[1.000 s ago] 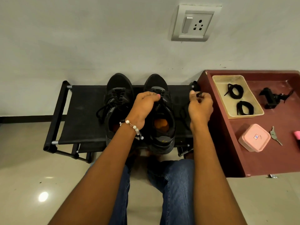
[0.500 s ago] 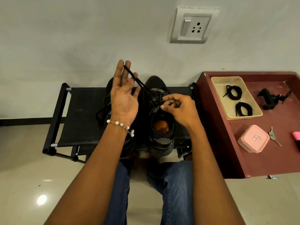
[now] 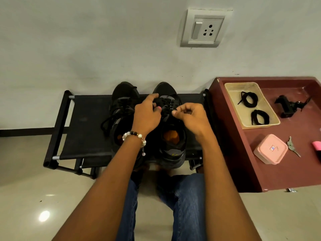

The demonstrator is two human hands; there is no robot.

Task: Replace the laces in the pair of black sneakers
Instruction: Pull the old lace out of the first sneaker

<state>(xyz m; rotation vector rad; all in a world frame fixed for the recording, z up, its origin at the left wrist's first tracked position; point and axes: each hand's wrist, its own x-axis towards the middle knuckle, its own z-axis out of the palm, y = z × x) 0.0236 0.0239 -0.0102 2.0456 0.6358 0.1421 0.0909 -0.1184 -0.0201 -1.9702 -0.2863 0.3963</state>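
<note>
Sneakers, two black ones, stand side by side on a black fabric rack [image 3: 83, 122] against the wall, the left sneaker [image 3: 121, 108] with loose laces trailing off its side and the right sneaker [image 3: 172, 136] under both hands. The left hand [image 3: 146, 117] curls its fingers over the right shoe's laces [image 3: 164, 105], apparently gripping them though black on black hides the contact, while the right hand [image 3: 189, 117] pinches finger and thumb beside the eyelets, probably on a lace. Two coiled spare laces [image 3: 248, 100] lie in a beige tray [image 3: 271, 122] on the maroon table [image 3: 260, 171], near a pink box [image 3: 270, 148].
</note>
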